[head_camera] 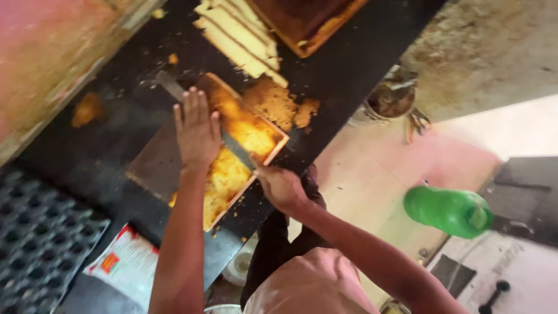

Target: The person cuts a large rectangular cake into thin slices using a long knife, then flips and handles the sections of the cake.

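Right hand (281, 187): nearest the camera, fist closed on the handle of a long knife (232, 145); the handle itself is hidden in the grip.
Left hand (197, 129): flat and spread wide, palm pressed down on the far part of the blade, fingers pointing away.
Knife: thin grey metal blade, lying slantwise across the tray (273, 152), its tip reaching past the tray's far corner.
Tray: shallow, rectangular, with a pale raised rim; set at the near edge of the counter (349, 64), turned at an angle.
Slab (244, 131): yellow-orange, crumbly and grainy, filling the right part of the tray under the blade; the left part of the tray shows bare grey.
Counter: black, smooth, dusted with orange specks and smears.
Packet (125, 264): white and red, flat, on the counter's near left end.
Crate (40, 238): dark plastic with rows of round holes, at the lower left.
Crumbs (279, 104): a loose brown-gold heap just beyond the tray, touching its far rim.
Strips (235, 38): pale, long, cut bars lying side by side, farther along the counter.
Second tray (308, 23): brown contents, orange rim, at the top edge, partly out of view.
Wall (52, 58): worn pink and ochre, left of the counter.
Floor (372, 174): pale pink, below the counter on the right.
Bottle (447, 210): green plastic, blurred, lying over the floor.
Tin (392, 100): round, grimy, by the counter's far right edge.
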